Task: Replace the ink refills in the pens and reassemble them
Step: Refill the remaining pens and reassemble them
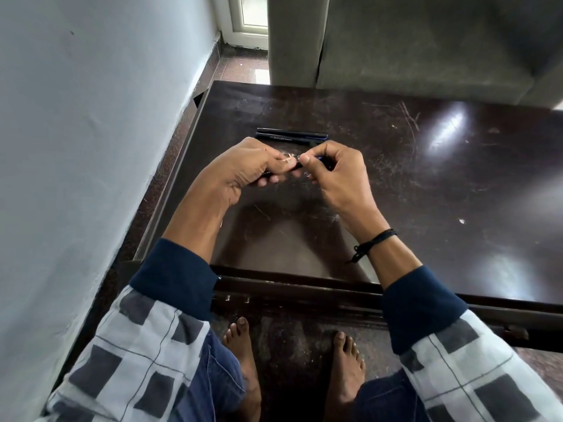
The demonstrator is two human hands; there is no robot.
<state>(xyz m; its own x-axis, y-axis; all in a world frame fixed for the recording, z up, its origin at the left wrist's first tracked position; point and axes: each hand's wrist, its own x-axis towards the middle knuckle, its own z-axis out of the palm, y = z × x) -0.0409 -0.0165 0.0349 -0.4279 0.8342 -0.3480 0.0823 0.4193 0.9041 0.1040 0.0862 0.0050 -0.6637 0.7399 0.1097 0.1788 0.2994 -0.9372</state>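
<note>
Both curled round pen [298,166]: left grip [243,169], right grip [335,175].

"Where are the pens [292,136]?"
"They lie side by side on the table [411,184], in its far left part."
"And the hands?"
"Just in front of those pens, above the table. The left hand [243,169] and the right hand [338,175] meet there and hold another pen [298,166] between them."
"What is left of the table?"
"A wall [76,147]."
"And behind it?"
"A sofa [426,41]. The feet [243,360] stand on the floor in front of the table."
</note>
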